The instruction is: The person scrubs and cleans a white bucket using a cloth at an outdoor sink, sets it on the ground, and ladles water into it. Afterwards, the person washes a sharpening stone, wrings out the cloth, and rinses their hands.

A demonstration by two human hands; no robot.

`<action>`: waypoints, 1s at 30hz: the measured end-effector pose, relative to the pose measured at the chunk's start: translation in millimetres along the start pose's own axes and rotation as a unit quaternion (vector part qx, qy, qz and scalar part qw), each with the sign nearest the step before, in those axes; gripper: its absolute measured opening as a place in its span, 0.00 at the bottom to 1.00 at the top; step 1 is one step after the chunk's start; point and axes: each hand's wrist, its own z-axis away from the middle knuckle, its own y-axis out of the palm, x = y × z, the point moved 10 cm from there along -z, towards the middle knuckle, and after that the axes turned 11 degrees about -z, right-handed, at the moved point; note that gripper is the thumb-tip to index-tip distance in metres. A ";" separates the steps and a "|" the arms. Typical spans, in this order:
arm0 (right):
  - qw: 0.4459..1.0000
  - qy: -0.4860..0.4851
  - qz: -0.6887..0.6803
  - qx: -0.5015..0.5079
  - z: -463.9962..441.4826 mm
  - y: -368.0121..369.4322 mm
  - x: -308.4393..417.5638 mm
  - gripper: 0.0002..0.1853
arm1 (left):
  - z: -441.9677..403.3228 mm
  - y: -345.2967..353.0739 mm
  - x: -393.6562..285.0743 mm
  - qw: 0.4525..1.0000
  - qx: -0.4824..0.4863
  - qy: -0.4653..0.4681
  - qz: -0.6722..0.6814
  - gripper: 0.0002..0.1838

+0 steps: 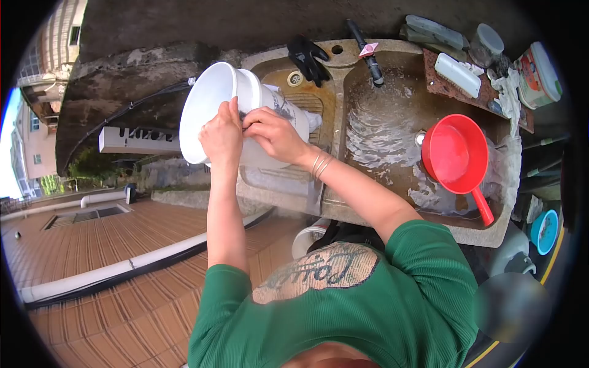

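— Item one, and its place?
— Bucket (248,91), white, one. It was tilted on its side over the left part of the sink (338,116).
— Hands?
— Two. Left hand (222,136): fingers curled closed on the bucket by its wide, rimmed end. Right hand (273,132): fingers drawn in, pinched on it just beside the left. The exact part gripped was hidden; a small dark patch showed between them, nature not determined.
— Handling?
— By judgement: plastic, light if empty; fill could not be confirmed. Wall probably stiff, with slight give; likely slippery when wet; not fragile. The soundest hold would have been the rim or raised collar, one hand on either side.
— Direction?
— Long axis ran roughly left to right, across the person. Wide end pointed left; narrower end pointed right, toward the water-filled basin.
— Also listed?
— Scoop (454,138), red, in the right basin, handle toward the person. Tap (372,66), black, at that basin's far edge. Glove (307,60), black, far edge, left part. Brush (458,75), white, far right corner.
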 end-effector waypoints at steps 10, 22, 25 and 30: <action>0.981 0.127 -0.055 -0.137 -49.3 -50.8 -84.1 0.06 | 13.5 9.1 18.0 0.995 -0.031 0.040 0.085 0.17; 0.990 0.004 0.119 -0.078 -22.7 -37.0 -35.9 0.04 | 13.3 5.7 12.4 0.996 -0.035 0.052 0.070 0.19; 0.987 -0.011 0.160 -0.025 -24.1 -20.8 -26.0 0.03 | 11.0 7.4 13.2 0.996 -0.039 0.045 0.061 0.19; 0.981 -0.040 0.185 0.050 -8.0 8.5 -7.1 0.05 | 9.9 7.7 12.2 0.995 -0.037 0.056 0.073 0.18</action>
